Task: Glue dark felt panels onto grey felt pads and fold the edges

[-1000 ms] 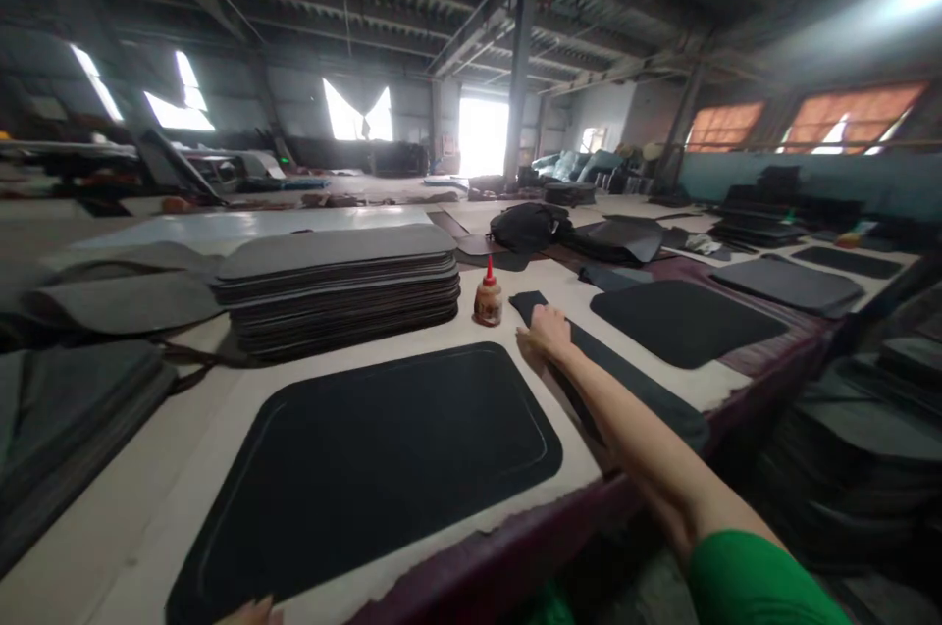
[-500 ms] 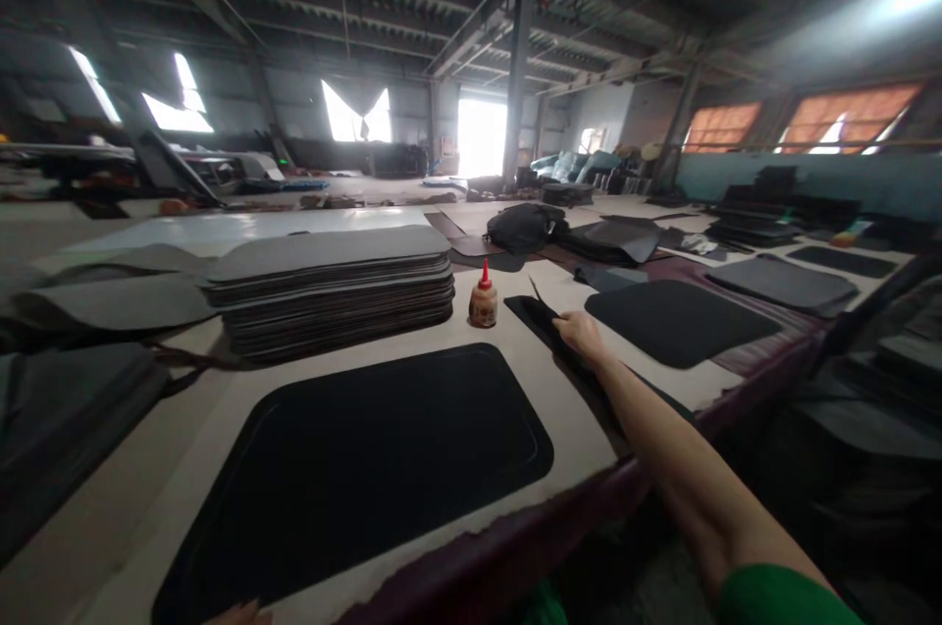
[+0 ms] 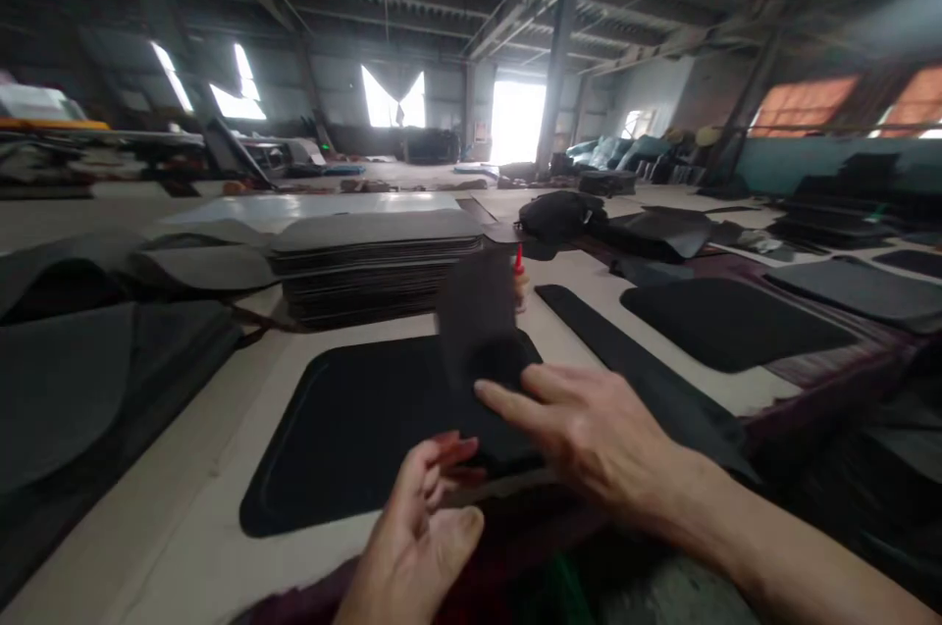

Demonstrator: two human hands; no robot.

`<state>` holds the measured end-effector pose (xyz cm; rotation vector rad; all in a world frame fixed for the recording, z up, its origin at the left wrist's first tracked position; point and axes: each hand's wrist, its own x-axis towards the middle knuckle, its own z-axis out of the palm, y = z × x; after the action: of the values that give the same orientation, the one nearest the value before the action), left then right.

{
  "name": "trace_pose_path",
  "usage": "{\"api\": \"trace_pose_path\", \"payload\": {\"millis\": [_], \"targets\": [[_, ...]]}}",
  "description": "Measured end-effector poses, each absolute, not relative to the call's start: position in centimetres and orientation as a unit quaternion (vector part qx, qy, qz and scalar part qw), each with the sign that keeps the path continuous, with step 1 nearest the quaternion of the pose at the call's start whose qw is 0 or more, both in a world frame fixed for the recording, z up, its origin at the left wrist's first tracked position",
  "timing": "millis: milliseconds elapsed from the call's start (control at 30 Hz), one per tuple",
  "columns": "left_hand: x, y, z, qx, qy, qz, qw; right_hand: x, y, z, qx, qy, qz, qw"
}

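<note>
My right hand [image 3: 589,419] grips a dark, flexible strip [image 3: 478,311], which stands up from the fingers and is blurred by motion. Just left of it, my left hand [image 3: 419,527] is open, palm turned toward the strip, with fingers apart and holding nothing. Below both hands lies a black rounded panel [image 3: 353,429] with a faint line along its border. The held strip partly covers that panel and a glue bottle with a red nozzle [image 3: 519,262]. To the right, a long dark strip [image 3: 625,350] lies flat on the pale table surface [image 3: 177,497].
Behind the panel stands a tall stack of grey-topped sheets [image 3: 375,282]. Folded dark sheets [image 3: 66,370] occupy the left side. Another black rounded panel [image 3: 728,321] and a grey sheet pile [image 3: 868,286] lie at right. A black bag-like bundle [image 3: 559,216] sits farther back.
My right hand has come back from the strips at right, bringing one dark strip over the panel. My left hand has left the panel's near corner and risen beside it. The view has turned left.
</note>
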<state>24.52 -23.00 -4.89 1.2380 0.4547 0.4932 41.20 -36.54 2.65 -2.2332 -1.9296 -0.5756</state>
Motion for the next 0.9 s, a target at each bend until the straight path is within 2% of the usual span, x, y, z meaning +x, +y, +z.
{"api": "trace_pose_path", "payload": {"millis": [100, 200, 233, 300, 367, 433, 567, 667, 767, 900], "targets": [[26.4, -25.0, -3.4, 0.434, 0.219, 0.141, 0.862, 37.2, -35.4, 2.2, -0.686, -0.715, -0.129, 0.043], [26.8, -24.3, -2.4, 0.33, 0.314, 0.174, 0.873, 35.9, -35.5, 2.4, -0.673, -0.735, -0.048, 0.068], [26.8, -23.8, -2.1, 0.298, 0.341, 0.183, 0.873, 36.0, -35.8, 2.7, -0.668, -0.737, -0.002, 0.1], [26.7, -22.6, -1.4, 0.245, 0.372, 0.161, 0.881, 36.8, -36.6, 3.2, -0.67, -0.707, 0.071, 0.216], [26.5, -21.7, -0.7, 0.216, 0.368, 0.133, 0.895, 38.1, -37.3, 2.9, -0.695, -0.621, 0.1, 0.349], [26.4, -21.2, -0.2, 0.209, 0.363, 0.163, 0.893, 39.2, -37.5, 1.7, -0.712, -0.53, 0.155, 0.435], [26.2, -20.8, 0.1, 0.225, 0.332, 0.256, 0.88, 38.9, -36.7, -1.9, -0.592, -0.428, 0.456, 0.508], [26.2, -20.1, -0.2, 0.248, 0.317, 0.321, 0.857, 37.5, -36.6, -4.0, -0.532, -0.343, 0.576, 0.518], [25.8, -18.8, -1.0, 0.252, 0.33, 0.359, 0.836, 37.3, -37.5, -5.5, -0.548, -0.274, 0.61, 0.503], [24.4, -16.2, -2.7, 0.262, 0.337, 0.407, 0.808, 40.0, -39.4, -6.2, -0.629, -0.204, 0.511, 0.549]]}}
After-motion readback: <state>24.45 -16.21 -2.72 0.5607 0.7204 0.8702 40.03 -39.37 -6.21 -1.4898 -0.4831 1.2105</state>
